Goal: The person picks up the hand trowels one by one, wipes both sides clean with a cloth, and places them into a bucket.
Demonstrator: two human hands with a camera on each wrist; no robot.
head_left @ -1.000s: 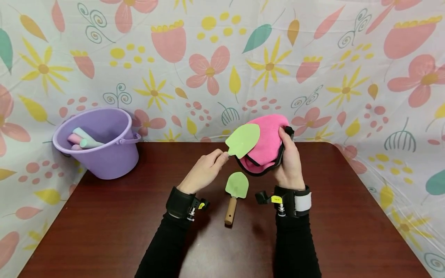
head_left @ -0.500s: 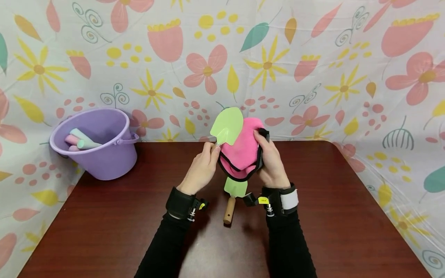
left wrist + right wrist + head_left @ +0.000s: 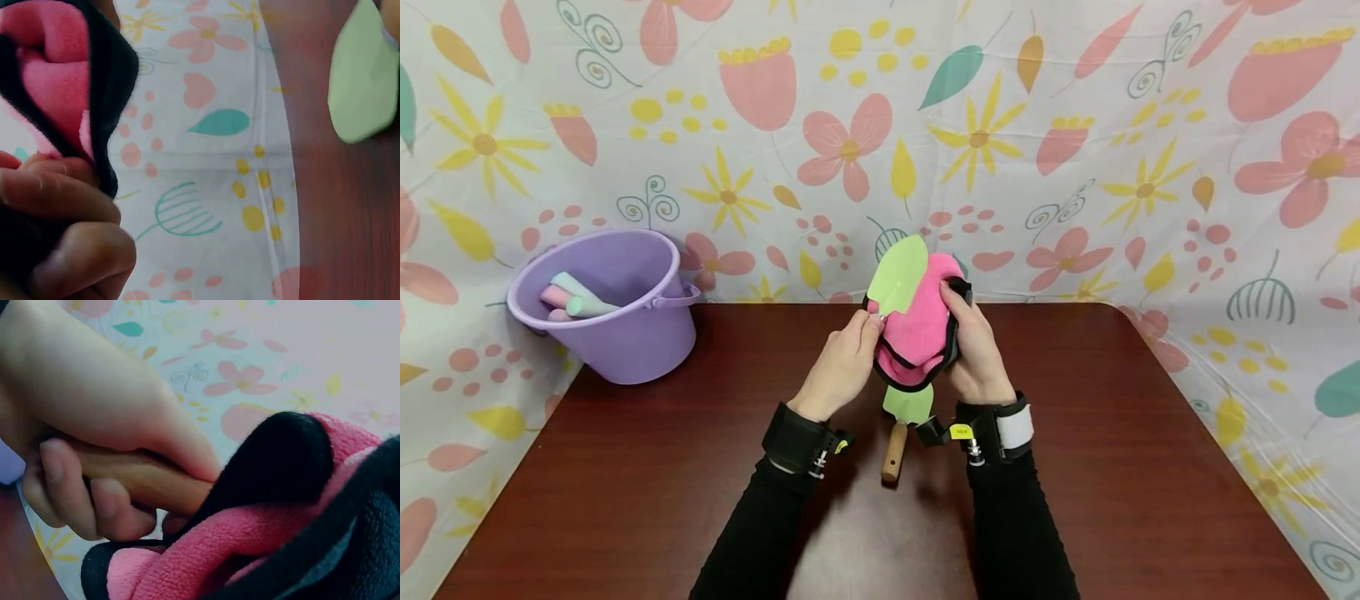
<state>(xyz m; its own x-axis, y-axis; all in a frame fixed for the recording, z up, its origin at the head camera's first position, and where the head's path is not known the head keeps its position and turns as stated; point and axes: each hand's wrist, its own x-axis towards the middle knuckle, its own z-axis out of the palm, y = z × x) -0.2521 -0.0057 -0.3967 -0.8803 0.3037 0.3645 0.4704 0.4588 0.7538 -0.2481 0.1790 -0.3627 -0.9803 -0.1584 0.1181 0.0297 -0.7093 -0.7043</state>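
**Trowel meets fleece cloth**

Head view: left hand (image 3: 842,362) grips the stiff, light trowel (image 3: 897,275) by its handle; right hand (image 3: 977,354) pinches the soft pink cloth (image 3: 921,333) above the bench (image 3: 625,467).

Right wrist: fingers (image 3: 69,487) wrap the wooden handle, the surest hold.

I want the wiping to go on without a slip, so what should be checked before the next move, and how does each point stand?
1. Left hand grips the held trowel's wooden handle: ok.
2. Right hand holds the pink cloth, fingers over its top edge: ok.
3. Cloth touches the green blade: ok in the head view, the cloth sits right behind it.
4. Second trowel lies flat on the table, below the hands: ok.
5. Purple bucket stands well left of both hands: ok.
6. Blade clean: cannot tell, only one face shows.
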